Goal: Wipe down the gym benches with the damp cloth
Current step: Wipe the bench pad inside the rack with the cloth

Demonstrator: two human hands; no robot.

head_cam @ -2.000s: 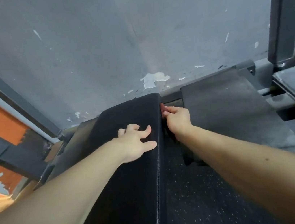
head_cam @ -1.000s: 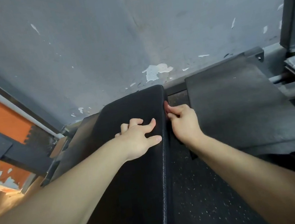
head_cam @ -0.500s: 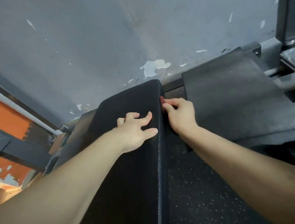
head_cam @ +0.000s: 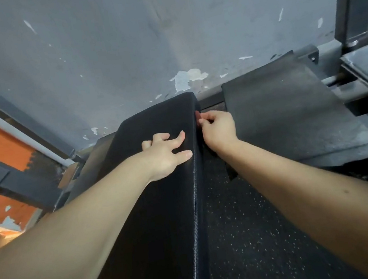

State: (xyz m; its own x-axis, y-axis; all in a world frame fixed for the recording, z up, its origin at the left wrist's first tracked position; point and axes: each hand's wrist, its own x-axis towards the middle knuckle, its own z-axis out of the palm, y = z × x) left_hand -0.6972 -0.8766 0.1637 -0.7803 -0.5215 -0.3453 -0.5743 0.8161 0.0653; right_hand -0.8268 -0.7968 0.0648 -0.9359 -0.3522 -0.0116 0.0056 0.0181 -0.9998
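Grey wall [head_cam: 119, 54], glossy black bench [head_cam: 165, 213], left hand [head_cam: 164, 156] spread atop, right hand [head_cam: 219, 132] pinching red cloth [head_cam: 198, 116].

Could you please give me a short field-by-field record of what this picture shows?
Setting: black bench pad running toward a grey wall with peeling paint; speckled floor
Left hand: rests on the pad's top, fingers spread, holding nothing
Right hand: fingers curled at the pad's right side edge, near its far end
Cloth: only a red sliver shows at the right fingertips, seemingly pinched
Beside bench: grey mat to the right
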